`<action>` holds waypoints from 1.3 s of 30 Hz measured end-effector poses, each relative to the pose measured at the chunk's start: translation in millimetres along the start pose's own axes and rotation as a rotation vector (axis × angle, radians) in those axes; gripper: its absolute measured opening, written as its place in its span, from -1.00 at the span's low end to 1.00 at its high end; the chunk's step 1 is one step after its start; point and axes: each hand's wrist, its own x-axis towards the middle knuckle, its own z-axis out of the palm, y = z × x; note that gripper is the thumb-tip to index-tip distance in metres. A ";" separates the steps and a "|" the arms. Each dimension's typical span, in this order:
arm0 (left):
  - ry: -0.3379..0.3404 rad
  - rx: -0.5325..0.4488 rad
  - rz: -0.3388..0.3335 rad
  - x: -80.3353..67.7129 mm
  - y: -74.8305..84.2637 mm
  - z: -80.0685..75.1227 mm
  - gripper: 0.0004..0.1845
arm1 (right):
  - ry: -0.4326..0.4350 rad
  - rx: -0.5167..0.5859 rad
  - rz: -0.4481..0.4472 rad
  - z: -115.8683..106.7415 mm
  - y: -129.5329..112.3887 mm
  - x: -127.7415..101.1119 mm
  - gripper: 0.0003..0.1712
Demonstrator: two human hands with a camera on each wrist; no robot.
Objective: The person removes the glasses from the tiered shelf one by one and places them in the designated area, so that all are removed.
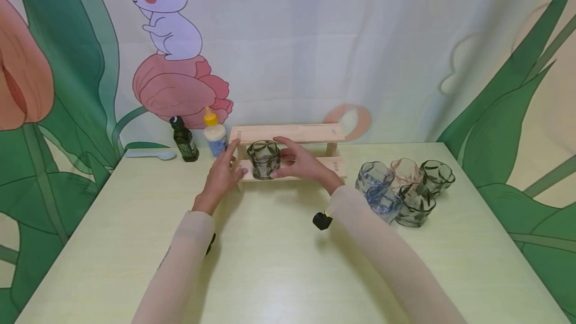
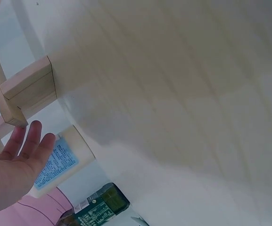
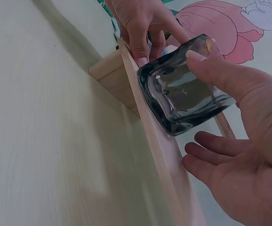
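A grey-green glass cup stands on the lower tier of a small wooden two-tier shelf at the back middle of the table. My right hand is spread round the cup's right side. In the right wrist view one digit rests on the cup near its rim, and the other fingers lie straight, clear of the glass. My left hand is at the shelf's left end with straight fingers. Its fingertips touch the shelf edge beside the cup. The left wrist view shows its flat palm.
Several more wavy glass cups cluster at the right of the pale green table. Left of the shelf stand a dark bottle and a white bottle with a yellow cap, with a pale blue spoon beyond.
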 end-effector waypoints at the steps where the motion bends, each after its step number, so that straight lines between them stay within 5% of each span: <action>1: -0.002 0.001 -0.003 -0.3 0.6 -0.2 -0.10 | -0.004 0.003 -0.005 1.5 -0.3 1.6 0.09; 18: -0.005 0.009 -0.004 -1.2 2.2 -1.2 -0.10 | 0.016 0.002 -0.022 16.5 -1.8 18.4 0.11; 39: -0.007 0.012 -0.006 -1.9 1.0 -1.3 -0.10 | 0.073 -0.141 -0.025 22.9 0.1 20.7 0.05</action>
